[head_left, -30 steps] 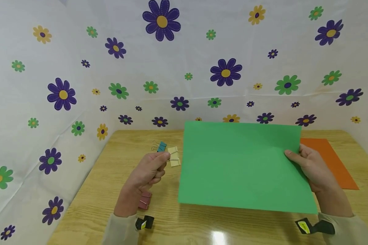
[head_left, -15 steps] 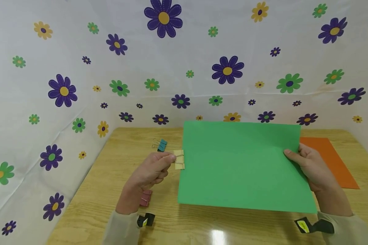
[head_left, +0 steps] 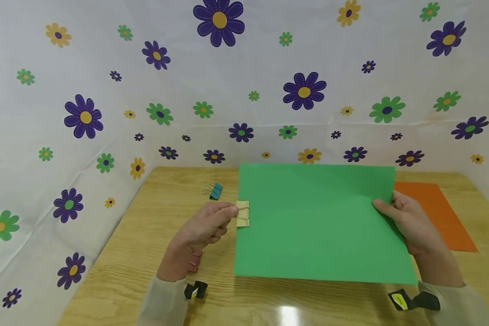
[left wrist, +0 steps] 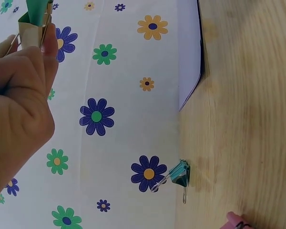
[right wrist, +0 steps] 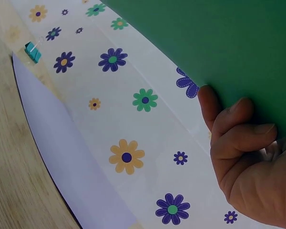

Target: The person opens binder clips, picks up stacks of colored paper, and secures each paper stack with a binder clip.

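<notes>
My left hand (head_left: 203,226) pinches the wire handles of a pale yellow binder clip (head_left: 243,214). The clip sits over the left edge of a green sheet of paper (head_left: 318,222), about midway up. In the left wrist view the green paper enters the mouth of the yellow clip (left wrist: 32,32), and fingers press its handles from both sides. My right hand (head_left: 413,224) grips the sheet's right edge, thumb on the near face and fingers behind it. The sheet is raised over the table and tilted toward me.
A teal binder clip (head_left: 216,191) lies behind my left hand, and a pink one (head_left: 195,261) is partly hidden by that wrist. An orange sheet (head_left: 440,217) rests at the right. A pale lavender sheet (right wrist: 62,143) lies on the wooden table (head_left: 146,253), before a flowered cloth.
My left hand has moved right with the yellow clip, from apart from the green sheet to over its left edge. The sheet has shifted slightly left in my right hand.
</notes>
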